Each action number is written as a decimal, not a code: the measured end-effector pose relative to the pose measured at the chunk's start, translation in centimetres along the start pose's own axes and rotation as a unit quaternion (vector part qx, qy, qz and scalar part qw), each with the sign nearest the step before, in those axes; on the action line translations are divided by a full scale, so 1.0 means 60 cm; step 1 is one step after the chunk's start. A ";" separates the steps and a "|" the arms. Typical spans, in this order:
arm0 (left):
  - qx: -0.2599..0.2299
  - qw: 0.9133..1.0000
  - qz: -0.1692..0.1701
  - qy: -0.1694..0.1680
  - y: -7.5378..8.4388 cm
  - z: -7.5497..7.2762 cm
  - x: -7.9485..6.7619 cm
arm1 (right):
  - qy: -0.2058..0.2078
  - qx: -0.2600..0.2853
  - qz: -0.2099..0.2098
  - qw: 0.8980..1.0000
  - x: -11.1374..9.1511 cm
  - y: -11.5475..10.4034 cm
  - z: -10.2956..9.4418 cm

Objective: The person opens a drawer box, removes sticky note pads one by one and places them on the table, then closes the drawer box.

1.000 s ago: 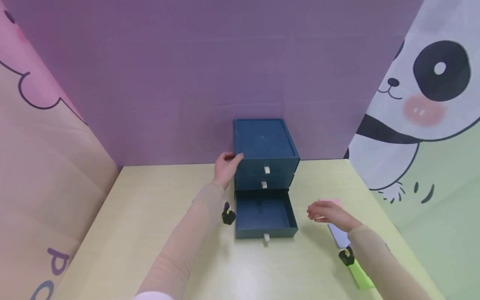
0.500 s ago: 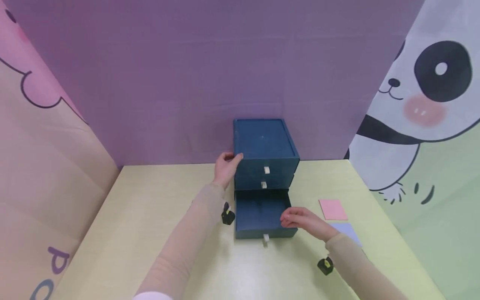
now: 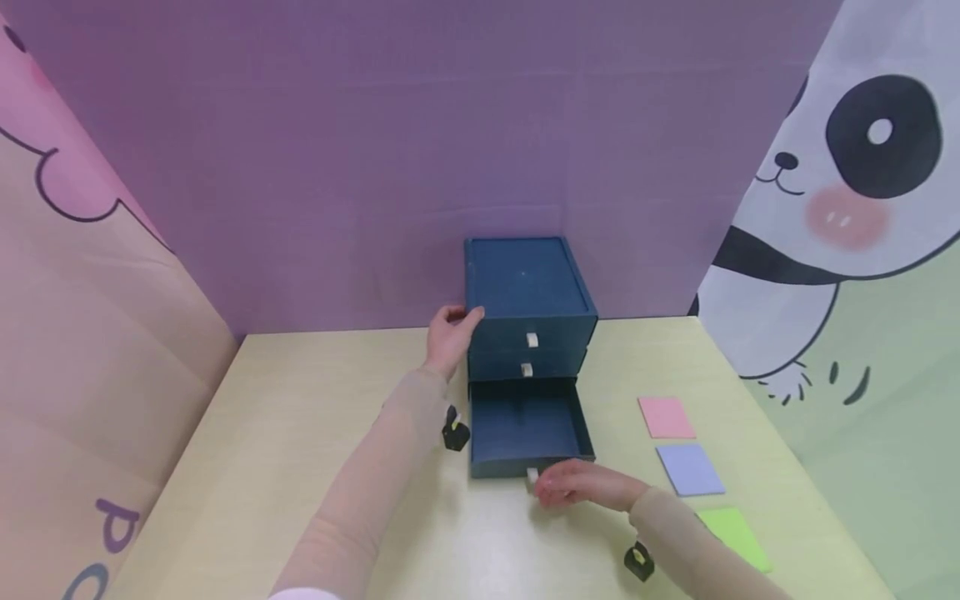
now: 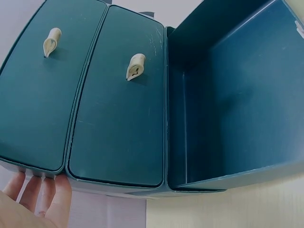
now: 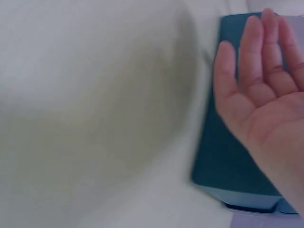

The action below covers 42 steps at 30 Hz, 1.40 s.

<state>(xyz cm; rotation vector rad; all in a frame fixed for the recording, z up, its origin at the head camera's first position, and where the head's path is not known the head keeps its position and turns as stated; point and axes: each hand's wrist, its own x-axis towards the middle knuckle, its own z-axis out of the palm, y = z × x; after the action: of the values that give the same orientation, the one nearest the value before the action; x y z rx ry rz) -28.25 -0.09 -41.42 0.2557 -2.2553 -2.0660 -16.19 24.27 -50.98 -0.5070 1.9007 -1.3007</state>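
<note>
A dark blue drawer cabinet stands against the back wall, its bottom drawer pulled out and bare inside. The two upper drawers are closed, each with a small cream tab. My left hand rests against the cabinet's left side; in the left wrist view its fairly straight fingers touch that side near the top. My right hand is just in front of the open drawer, fingertips close to its white tab. Whether they touch it is unclear. In the right wrist view the fingers look nearly straight and hold nothing.
Pink, lavender and lime green flat squares lie in a row on the table's right. A purple backdrop closes off the back, with printed sheets on both sides. A black wrist camera hangs under the right sleeve.
My right hand has moved left and nearer, from beside the coloured squares, past the drawer's right corner, to the drawer front. My left hand and the drawer have stayed put.
</note>
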 end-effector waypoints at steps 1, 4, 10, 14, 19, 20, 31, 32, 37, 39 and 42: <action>0.000 1.000 -0.001 0.000 0.001 0.000 0.000 | -0.001 -0.002 0.006 1.000 0.000 0.003 0.003; -0.002 1.000 -0.003 -0.002 0.001 0.001 0.000 | -0.007 -0.016 0.001 1.000 0.002 0.014 0.010; -0.004 1.000 -0.005 0.000 0.002 0.001 -0.002 | 0.016 -0.032 0.005 0.999 0.010 0.029 0.019; -0.005 1.000 -0.008 -0.001 0.001 0.001 -0.003 | 0.046 -0.011 0.029 0.998 0.013 0.032 0.023; -0.006 1.000 -0.011 0.001 0.001 0.000 -0.005 | 0.064 0.027 0.044 0.997 0.020 0.037 0.025; -0.007 1.000 -0.010 0.002 0.001 0.000 -0.005 | 0.065 0.034 0.047 0.996 0.021 0.037 0.026; -0.012 1.000 0.002 0.002 -0.003 0.002 -0.001 | 0.089 0.088 0.060 0.990 0.035 0.041 0.030; -0.012 1.000 0.001 0.002 -0.003 0.003 -0.001 | 0.091 0.091 0.058 0.990 0.036 0.041 0.031; -0.015 1.000 -0.001 0.003 -0.003 0.003 -0.002 | 0.103 0.097 0.048 0.989 0.038 0.042 0.035; -0.017 1.000 -0.001 0.002 -0.002 0.002 -0.003 | 0.106 0.094 0.047 0.989 0.040 0.042 0.035; -0.017 1.000 -0.003 0.002 -0.002 0.002 -0.003 | 0.113 0.089 0.053 0.988 0.043 0.043 0.036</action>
<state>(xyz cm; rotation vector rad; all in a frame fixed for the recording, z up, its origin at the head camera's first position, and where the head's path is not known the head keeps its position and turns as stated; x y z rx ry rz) -28.06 0.05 -41.53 0.2639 -2.2178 -2.1017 -15.91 22.24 -54.69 -0.1708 1.9412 -1.4912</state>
